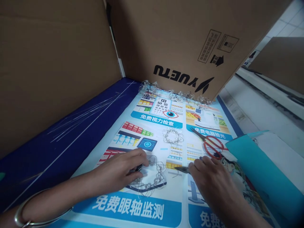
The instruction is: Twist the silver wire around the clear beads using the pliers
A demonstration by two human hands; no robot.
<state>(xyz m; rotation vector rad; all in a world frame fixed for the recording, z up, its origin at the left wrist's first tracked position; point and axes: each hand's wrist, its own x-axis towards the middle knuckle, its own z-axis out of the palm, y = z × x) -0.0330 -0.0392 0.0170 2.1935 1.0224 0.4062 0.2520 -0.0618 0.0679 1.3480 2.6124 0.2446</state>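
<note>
My left hand (129,166) pinches the left side of a ring of clear beads strung on thin wire (158,180), with loose wire loops sticking out around it. The ring lies low over a printed poster sheet (174,207). To its right, my right hand (209,175) is closed around pliers (182,170); their pointed metal jaws face the ring, apart from it. The pliers' handles are mostly hidden by my fingers. Farther out on the sheet lies a smaller beaded wire ring (172,136). Red-handled scissors (215,147) rest just beyond my right hand.
A cardboard box (180,41) stands at the back, with several beaded wire pieces (178,95) along its base. Another cardboard panel (52,63) rises at the left. Loose wire strands (83,114) lie on the blue surface. A turquoise box (266,171) sits at the right.
</note>
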